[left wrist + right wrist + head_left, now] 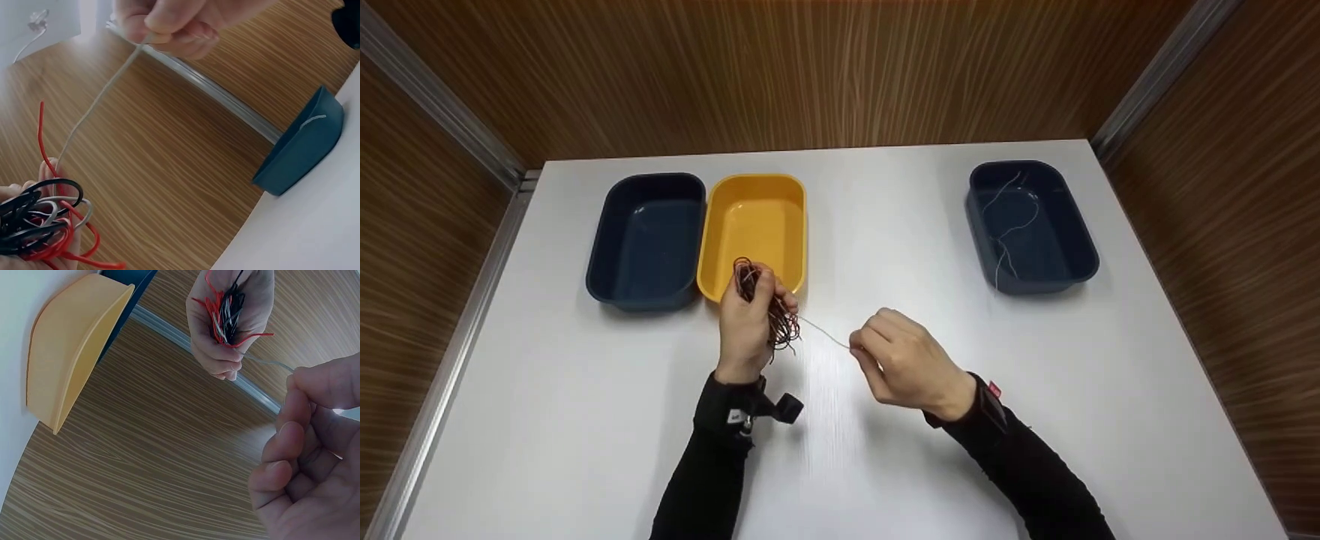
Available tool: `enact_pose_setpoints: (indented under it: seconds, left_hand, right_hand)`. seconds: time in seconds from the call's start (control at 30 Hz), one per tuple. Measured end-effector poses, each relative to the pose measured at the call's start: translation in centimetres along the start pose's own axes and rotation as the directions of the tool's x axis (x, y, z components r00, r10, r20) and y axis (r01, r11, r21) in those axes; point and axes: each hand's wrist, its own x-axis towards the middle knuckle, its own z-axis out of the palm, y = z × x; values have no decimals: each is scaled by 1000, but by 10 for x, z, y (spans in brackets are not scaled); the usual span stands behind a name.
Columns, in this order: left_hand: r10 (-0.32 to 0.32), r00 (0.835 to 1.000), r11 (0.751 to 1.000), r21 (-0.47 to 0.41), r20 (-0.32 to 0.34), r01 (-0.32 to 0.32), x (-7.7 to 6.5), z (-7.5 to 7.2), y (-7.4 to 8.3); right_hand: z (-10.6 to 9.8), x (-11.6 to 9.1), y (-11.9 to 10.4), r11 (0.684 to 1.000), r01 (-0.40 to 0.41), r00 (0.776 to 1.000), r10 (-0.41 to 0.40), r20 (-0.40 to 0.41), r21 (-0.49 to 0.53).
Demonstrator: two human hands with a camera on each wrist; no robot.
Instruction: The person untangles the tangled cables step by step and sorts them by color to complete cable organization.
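I'm watching 3 plastic bins on a white table (825, 480) from my end. The right-hand navy bin (1057, 247) has thin white wires (997, 239) in it, loosely curved rather than lying straight, and 1 of them pokes past the near rim. That loose bit shows on the left wrist cam too. Over on the left, another navy bin (649, 240) sits right up beside the yellow bin (754, 225), pretty much side to side.

The wire bundle (228, 318), a tangle of red, black and white, is up in the left hand (746, 322), fingers and thumb curled round it. On the head cam I've got that hand overlapping the near end of the yellow bin. Some red ends stick out of the bunch.

The right hand (911, 360) is off to the side, between the yellow bin and the right-hand navy one but nearer to me. Thumb and index are clamped together on a single white wire (84, 117), which runs across from the bundle. The other fingers are curled in.
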Motion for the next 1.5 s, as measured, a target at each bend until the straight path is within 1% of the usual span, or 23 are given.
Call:
enact_pose_setpoints:
  seconds: [0.07, 0.2, 0.33, 0.47, 0.63, 0.7, 0.77, 0.9, 1.0, 1.07, 1.13, 1.3, 1.43, 1.5]
  left_hand:
    - [-5, 1000, 1000, -29, -30, 4, 1, -1, 2]
    - [9, 999, 997, -78, -44, -12, 1, -2, 5]
    - [38, 999, 996, -78, -27, -40, 1, -6, 8]
    - [51, 999, 997, -63, -4, -51, 4, -10, 9]
    - [52, 998, 993, -103, -46, -57, 9, -20, 11]
    - [50, 997, 992, -110, -51, -55, 10, -23, 12]
    - [53, 998, 995, -85, -46, -57, 11, -24, 12]
    - [93, 995, 996, 19, -46, -93, 11, -23, 11]
    - [153, 987, 982, 122, -48, -147, 11, -22, 11]
    - [179, 982, 972, 165, -52, -169, 11, -21, 11]
    - [192, 979, 967, 184, -61, -178, 11, -21, 12]
    - [189, 976, 969, 180, -106, -168, 13, -23, 14]
    - [221, 961, 961, 203, -165, -186, 14, -27, 16]
    - [240, 953, 953, 234, -185, -194, 15, -29, 17]
  right_hand:
    - [1, -1, -1, 1000, 6, 1000, -6, 5, -2]
    - [3, -1, -2, 1000, 7, 1000, -7, 11, -3]
    - [1, 0, -3, 1000, 8, 1000, -8, 15, 0]
    - [-3, 1, -2, 1000, 15, 999, -16, 28, 16]
    - [-10, 0, 0, 999, 11, 1000, -12, 24, 33]
    - [-12, -1, 1, 999, 8, 1000, -8, 20, 31]
    - [-14, -1, 3, 1000, 3, 1000, -4, 19, 26]
    - [-18, -1, 5, 1000, -9, 1000, 9, 20, 12]
    - [-20, 0, 7, 1000, -8, 1000, 8, 14, -7]
    - [-20, -1, 7, 1000, -2, 1000, 3, 14, -18]
    - [-20, -1, 7, 1000, 1, 1000, -1, 19, -20]
    - [-21, -1, 5, 1000, 9, 1000, -9, 27, -10]
    - [-23, 0, 6, 1000, 15, 1000, -15, 13, -3]
    - [-25, 0, 7, 1000, 15, 1000, -15, 0, -3]
